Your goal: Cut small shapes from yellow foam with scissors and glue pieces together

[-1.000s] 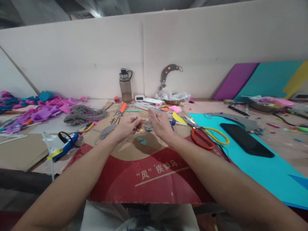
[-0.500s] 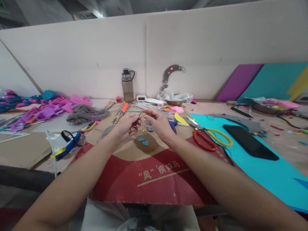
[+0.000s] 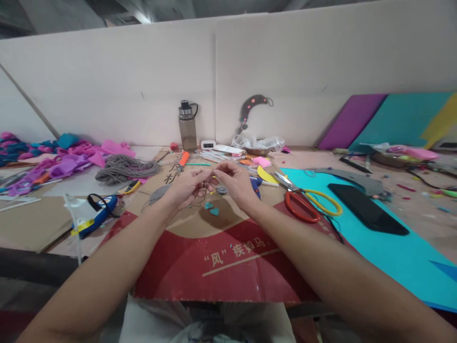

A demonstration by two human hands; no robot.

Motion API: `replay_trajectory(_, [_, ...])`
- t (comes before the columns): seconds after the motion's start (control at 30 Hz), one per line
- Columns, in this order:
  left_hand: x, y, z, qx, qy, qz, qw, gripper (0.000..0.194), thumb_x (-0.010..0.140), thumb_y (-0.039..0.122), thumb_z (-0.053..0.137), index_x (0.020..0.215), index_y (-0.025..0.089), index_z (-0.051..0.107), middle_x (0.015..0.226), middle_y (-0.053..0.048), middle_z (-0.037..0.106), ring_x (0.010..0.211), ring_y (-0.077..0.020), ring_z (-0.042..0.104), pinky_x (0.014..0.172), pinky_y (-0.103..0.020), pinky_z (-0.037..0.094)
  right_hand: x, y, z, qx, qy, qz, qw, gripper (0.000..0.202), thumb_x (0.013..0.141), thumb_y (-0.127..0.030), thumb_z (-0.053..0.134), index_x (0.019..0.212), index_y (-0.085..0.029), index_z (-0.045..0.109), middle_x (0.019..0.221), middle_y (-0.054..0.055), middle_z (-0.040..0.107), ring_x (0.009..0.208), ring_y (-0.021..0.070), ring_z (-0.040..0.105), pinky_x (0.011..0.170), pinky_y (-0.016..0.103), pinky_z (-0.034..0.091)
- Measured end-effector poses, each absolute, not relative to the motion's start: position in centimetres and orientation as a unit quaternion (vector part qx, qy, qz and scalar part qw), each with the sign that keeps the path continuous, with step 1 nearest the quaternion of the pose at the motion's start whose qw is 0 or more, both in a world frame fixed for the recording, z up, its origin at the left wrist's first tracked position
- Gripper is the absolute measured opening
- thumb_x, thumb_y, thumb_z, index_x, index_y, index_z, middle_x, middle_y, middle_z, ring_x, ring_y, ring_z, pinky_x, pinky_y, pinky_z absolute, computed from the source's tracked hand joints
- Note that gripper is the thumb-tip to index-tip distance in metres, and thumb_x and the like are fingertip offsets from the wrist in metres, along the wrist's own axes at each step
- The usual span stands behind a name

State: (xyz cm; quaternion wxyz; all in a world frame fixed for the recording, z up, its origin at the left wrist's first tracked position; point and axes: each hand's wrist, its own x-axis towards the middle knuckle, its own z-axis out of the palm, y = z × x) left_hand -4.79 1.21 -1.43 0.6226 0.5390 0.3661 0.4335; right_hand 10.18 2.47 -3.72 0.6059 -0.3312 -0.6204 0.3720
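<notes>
Over the red and brown cardboard sheet (image 3: 228, 281), my left hand (image 3: 193, 186) is closed, its fingers pinched on a thin dark cord that loops below them. Fingertips of my right hand (image 3: 233, 183) meet those of the left in a pinch; whatever lies between them is too small to make out. Two teal hearts (image 3: 214, 211) lie on the cardboard just below the hands. A small grey piece (image 3: 222, 189) rests between the hands and the hearts.
Red-and-yellow-handled scissors (image 3: 303, 207) and a black phone (image 3: 367, 208) lie at right, on or beside a cyan sheet (image 3: 403, 257). A bottle (image 3: 187, 128) stands at the back. Grey cord (image 3: 124, 169) and a blue tool (image 3: 98, 220) are at left.
My right fingertips have come down and closed against the left ones. The view has shifted slightly.
</notes>
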Motion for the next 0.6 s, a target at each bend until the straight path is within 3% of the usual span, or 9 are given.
replay_trajectory(0.17, [-5.2, 1.8, -1.6, 0.523, 0.412, 0.469, 0.581, 0.023, 0.073, 0.032, 0.071, 0.069, 0.014, 0.057, 0.057, 0.003, 0.053, 0.039, -0.0006, 0.038, 0.033, -0.012, 0.02, 10.4, 3.0, -3.2, -0.349, -0.663, 0.328, 0.576, 0.021, 0.083, -0.03, 0.049, 0.093, -0.018, 0.063, 0.083, 0.001, 0.064, 0.076, 0.014, 0.057, 0.073, 0.028, 0.044])
replay_trajectory(0.3, [-5.3, 2.0, -1.6, 0.512, 0.42, 0.497, 0.561, 0.023, 0.071, 0.031, 0.072, 0.07, 0.013, 0.058, 0.056, 0.004, 0.051, 0.039, -0.0006, 0.037, 0.034, -0.013, 0.018, 13.6, 2.7, -1.7, -0.451, -0.702, 0.243, 0.495, 0.02, 0.084, -0.028, 0.048, 0.092, -0.017, 0.063, 0.08, 0.003, 0.065, 0.072, 0.0154, 0.057, 0.069, 0.029, 0.045])
replay_trajectory(0.4, [-5.3, 2.0, -1.6, 0.506, 0.396, 0.517, 0.565, 0.023, 0.069, 0.031, 0.073, 0.071, 0.013, 0.059, 0.053, 0.006, 0.044, 0.04, -0.0007, 0.034, 0.036, -0.014, 0.018, 18.7, 1.4, -1.4, -0.534, -0.754, 0.081, 0.374, 0.023, 0.086, -0.029, 0.05, 0.1, -0.016, 0.063, 0.09, 0.007, 0.067, 0.079, 0.0192, 0.06, 0.073, 0.032, 0.045])
replay_trajectory(0.5, [-5.4, 1.9, -1.5, 0.502, 0.378, 0.531, 0.569, 0.024, 0.067, 0.031, 0.075, 0.069, 0.013, 0.059, 0.05, 0.008, 0.036, 0.04, -0.0011, 0.028, 0.037, -0.015, 0.015, 24.4, -0.2, -2.5, -0.615, -0.76, -0.087, 0.194, 0.03, 0.09, -0.027, 0.045, 0.11, -0.011, 0.061, 0.103, 0.017, 0.064, 0.094, 0.026, 0.06, 0.083, 0.037, 0.042])
replay_trajectory(0.6, [-5.5, 1.9, -1.6, 0.505, 0.38, 0.526, 0.569, 0.025, 0.066, 0.032, 0.075, 0.069, 0.013, 0.058, 0.05, 0.009, 0.031, 0.039, -0.0015, 0.023, 0.037, -0.017, 0.011, 28.3, -1.4, -4.5, -0.694, -0.707, -0.135, -0.005, 0.035, 0.089, -0.034, 0.049, 0.104, -0.005, 0.062, 0.1, 0.025, 0.063, 0.094, 0.0336, 0.061, 0.079, 0.04, 0.043])
